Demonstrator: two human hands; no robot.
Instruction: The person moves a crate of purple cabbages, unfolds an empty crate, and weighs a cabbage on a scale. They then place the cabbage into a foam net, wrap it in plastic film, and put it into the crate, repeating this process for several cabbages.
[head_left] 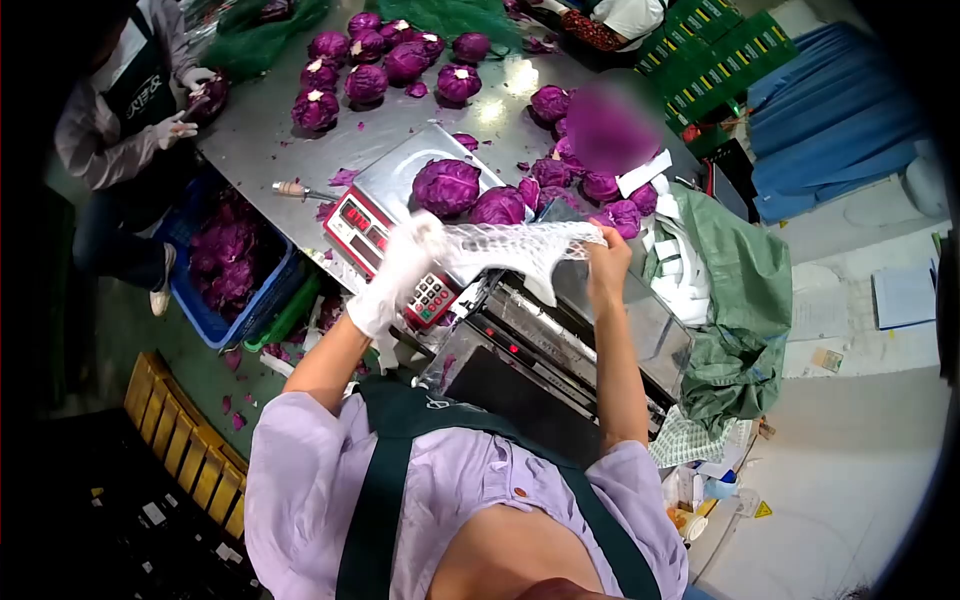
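No text reads clearly; white lettering on the co-worker's dark apron [146,96] and green plastic crates [722,45] seems too blurred.

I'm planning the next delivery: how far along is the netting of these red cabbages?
Done: no netted cabbage is in view. In hand: the left hand and right hand stretch a white mesh net open above the scale. Left: the bare cabbages on the scale and the pile farther along the table, all without nets.

The steel table [255,150] carries loose red cabbages [365,85], a scale [358,225], a knife [292,189].
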